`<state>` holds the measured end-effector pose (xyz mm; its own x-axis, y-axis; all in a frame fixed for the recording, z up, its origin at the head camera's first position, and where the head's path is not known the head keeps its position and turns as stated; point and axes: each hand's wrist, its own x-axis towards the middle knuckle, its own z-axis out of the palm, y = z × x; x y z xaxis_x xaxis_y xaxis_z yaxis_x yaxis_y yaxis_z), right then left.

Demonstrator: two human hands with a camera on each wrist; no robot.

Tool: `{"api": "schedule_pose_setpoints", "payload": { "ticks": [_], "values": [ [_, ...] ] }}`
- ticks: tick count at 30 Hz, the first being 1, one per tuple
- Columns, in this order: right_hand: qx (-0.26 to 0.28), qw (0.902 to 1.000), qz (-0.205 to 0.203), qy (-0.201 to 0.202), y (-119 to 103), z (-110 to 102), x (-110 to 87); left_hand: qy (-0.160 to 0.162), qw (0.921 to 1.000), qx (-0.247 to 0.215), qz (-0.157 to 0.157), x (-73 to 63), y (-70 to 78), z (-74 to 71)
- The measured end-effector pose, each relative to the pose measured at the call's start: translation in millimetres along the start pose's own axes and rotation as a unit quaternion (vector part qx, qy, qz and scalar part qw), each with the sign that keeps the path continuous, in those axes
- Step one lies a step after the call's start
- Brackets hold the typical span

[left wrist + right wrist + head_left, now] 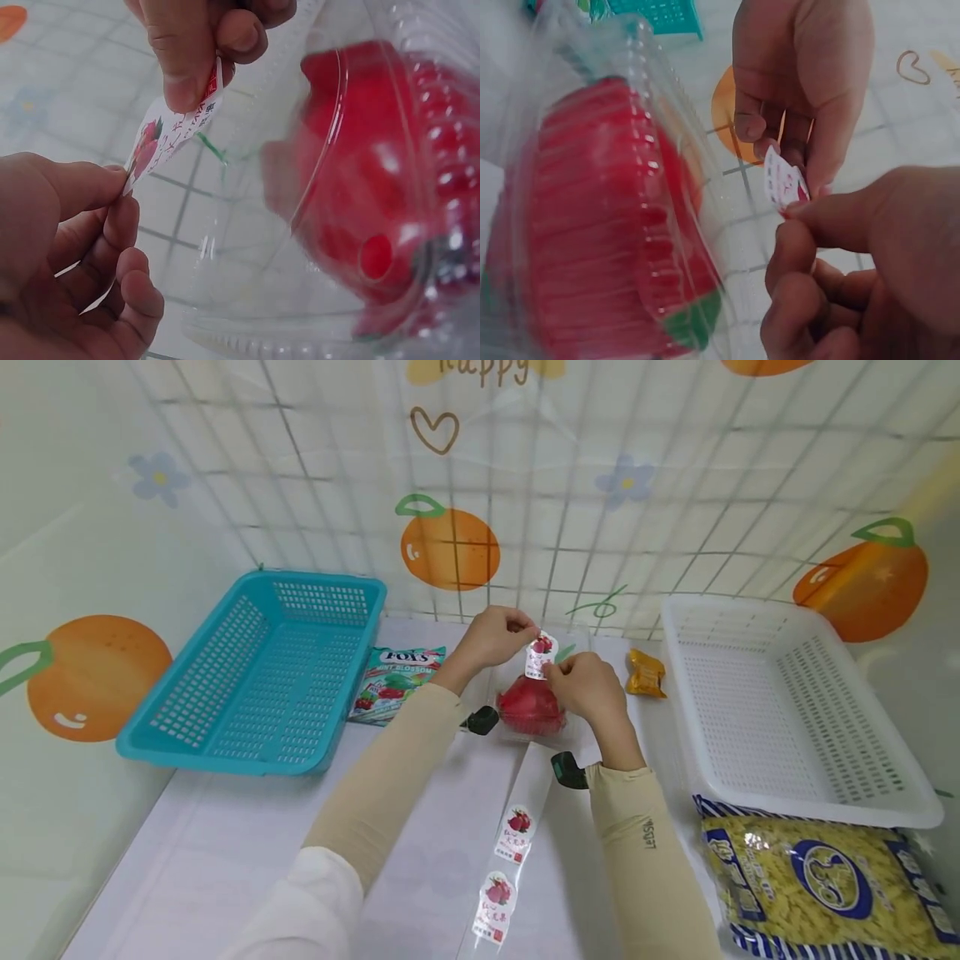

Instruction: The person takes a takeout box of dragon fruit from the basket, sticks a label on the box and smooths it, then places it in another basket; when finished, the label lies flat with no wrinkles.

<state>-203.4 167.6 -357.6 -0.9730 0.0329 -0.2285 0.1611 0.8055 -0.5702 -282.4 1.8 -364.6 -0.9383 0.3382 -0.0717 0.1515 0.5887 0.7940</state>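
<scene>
A white sticker label (541,656) printed with a red dragon fruit is stretched between both hands. My left hand (495,637) pinches its upper end between thumb and finger. The lower right edge is pinched by my right hand (588,687). Just below the label stands a clear plastic box (247,300) with a red dragon fruit (531,705) inside. The fruit shows a green tip in the right wrist view. On the table, a backing strip (534,785) with two more labels runs from the box toward the front edge.
A teal basket (300,760) stands at the left, beside a green candy bag (395,683). To the right are a small orange wrapped packet (646,674), a white basket (810,810) and a pasta bag (832,877). A patterned sheet over a wire grid (555,543) rises behind.
</scene>
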Motion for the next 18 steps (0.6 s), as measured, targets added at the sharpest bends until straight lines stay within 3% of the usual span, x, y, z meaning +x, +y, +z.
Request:
{"api": "schedule_pose_setpoints", "payload": {
  "ticks": [12, 18],
  "values": [
    [-0.033, 0.9982, 0.038, -0.033, 1.1, -2.3, 18.5, -0.014, 0.9990, 0.038, -0.017, 18.7, -9.7, 6.5],
    [-0.047, 0.9963, 0.057, -0.044, 0.5, -2.5, 24.4, -0.007, 0.9978, 0.066, -0.007, 22.9, -12.2, 10.1]
  ]
}}
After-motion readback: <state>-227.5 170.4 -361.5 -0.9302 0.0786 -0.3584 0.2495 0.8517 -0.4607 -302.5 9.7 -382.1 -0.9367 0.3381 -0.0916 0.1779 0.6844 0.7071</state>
